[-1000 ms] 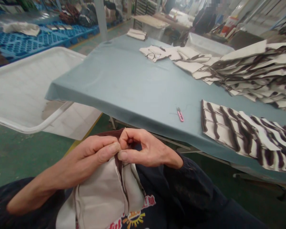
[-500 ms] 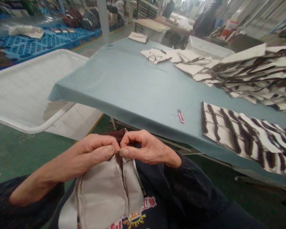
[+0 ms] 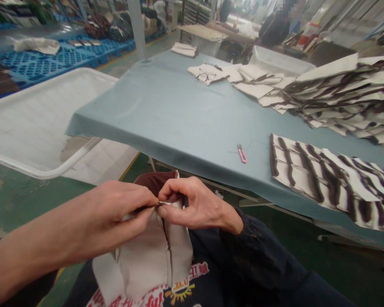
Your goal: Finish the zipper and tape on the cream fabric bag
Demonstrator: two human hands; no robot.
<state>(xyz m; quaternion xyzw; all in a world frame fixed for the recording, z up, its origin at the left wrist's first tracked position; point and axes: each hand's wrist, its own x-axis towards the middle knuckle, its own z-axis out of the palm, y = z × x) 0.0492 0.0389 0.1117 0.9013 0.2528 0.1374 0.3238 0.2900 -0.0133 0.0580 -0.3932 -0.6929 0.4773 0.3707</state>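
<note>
Over my lap hangs a cream and brown sewn fabric piece (image 3: 147, 260), with a dark seam down its front and a brown inner side showing at the top. My left hand (image 3: 124, 217) pinches its top edge close to the seam. Right beside it, my right hand (image 3: 192, 202) grips the same edge between thumb and bent forefinger. The fingertips of both hands nearly meet, and what lies right between them is too small to make out. Pink thread snips (image 3: 242, 154) lie on the blue-green table cover (image 3: 179, 115), beyond my hands.
Striped cream and brown pieces (image 3: 294, 170) lie along the table's right side, with a large heap of similar pieces (image 3: 348, 94) behind them. Eyeglasses (image 3: 205, 76) rest on fabric at the back. A white plastic bin (image 3: 45, 170) stands left of the table. Another person (image 3: 275, 30) is farther off.
My left hand and forearm have shifted, with the wrist raised and turned. The fabric's upper part stands more open, showing more brown. My right hand stays almost in place, still pinching.
</note>
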